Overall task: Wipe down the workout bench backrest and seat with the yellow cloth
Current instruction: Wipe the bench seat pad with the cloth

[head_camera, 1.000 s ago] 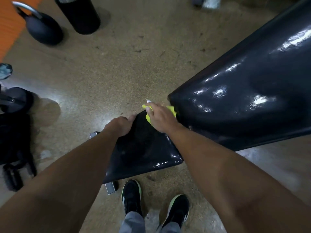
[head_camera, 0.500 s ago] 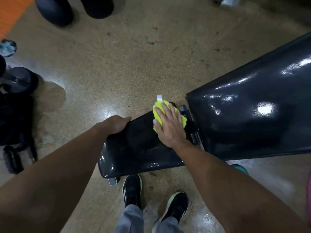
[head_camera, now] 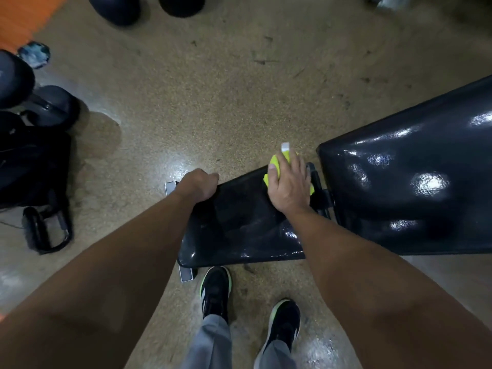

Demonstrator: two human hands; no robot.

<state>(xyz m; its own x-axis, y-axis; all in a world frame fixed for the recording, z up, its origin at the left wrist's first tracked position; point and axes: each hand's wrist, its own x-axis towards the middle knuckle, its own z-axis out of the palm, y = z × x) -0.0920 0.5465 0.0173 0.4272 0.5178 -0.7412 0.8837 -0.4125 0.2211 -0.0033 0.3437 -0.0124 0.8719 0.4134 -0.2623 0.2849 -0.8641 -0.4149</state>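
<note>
Head view shows the right hand [head_camera: 288, 187] lying flat with straight fingers on the yellow cloth [head_camera: 277, 162], at the far corner of the seat [head_camera: 239, 230], just beside the gap to the backrest [head_camera: 415, 187]. The left hand [head_camera: 198, 186] grips the seat's far edge with curled fingers. To wipe well, I think the flat hand should press evenly and pull the cloth in overlapping lines toward the near edge, while the other hand steadies the bench.
</note>
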